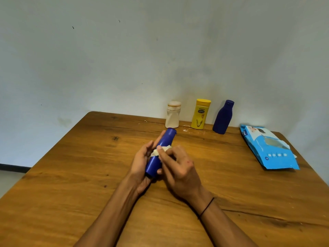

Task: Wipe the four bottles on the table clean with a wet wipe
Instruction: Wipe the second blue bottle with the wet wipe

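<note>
My left hand (140, 166) holds a blue bottle (166, 138) lying tilted, its cap pointing away from me, above the middle of the wooden table (71, 175). My right hand (179, 168) pinches a white wet wipe (156, 152) against the bottle's middle. Three more bottles stand upright at the far edge by the wall: a white one (172, 114), a yellow one (200, 114) and a dark blue one (223, 117).
A light blue pack of wet wipes (268, 150) lies flat at the table's right side. White specks lie on the wood in front of the standing bottles. A pale wall rises straight behind the table; floor shows past the left edge.
</note>
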`<state>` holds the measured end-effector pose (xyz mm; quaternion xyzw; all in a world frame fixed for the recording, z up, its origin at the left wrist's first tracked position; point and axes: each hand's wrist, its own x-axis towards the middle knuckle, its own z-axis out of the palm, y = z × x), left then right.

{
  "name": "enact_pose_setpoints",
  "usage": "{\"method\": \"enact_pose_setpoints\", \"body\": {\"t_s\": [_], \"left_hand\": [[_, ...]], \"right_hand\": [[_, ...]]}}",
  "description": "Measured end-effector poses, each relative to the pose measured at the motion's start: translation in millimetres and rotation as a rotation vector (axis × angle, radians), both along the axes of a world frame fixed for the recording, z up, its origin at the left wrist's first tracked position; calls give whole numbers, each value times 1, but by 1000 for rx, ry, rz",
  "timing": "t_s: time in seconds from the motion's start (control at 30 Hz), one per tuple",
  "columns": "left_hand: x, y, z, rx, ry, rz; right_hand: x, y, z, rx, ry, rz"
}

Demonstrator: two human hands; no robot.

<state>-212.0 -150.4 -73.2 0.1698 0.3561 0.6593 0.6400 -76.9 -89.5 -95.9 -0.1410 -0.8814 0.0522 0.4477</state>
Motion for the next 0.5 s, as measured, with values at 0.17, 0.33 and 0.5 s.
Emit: {"method": "enact_pose_setpoints", "body": {"t_s": [0.17, 0.33, 0.5], "left_hand": [[-9, -1, 0, 21, -128, 149], [-7, -1, 0, -1, -81, 155], [5, -2, -1, 15, 133, -11]], "right_hand": [[-10, -17, 3, 136, -164, 163], [-8, -15, 5, 228, -178, 159], [-3, -5, -1, 44, 22, -63]]}}
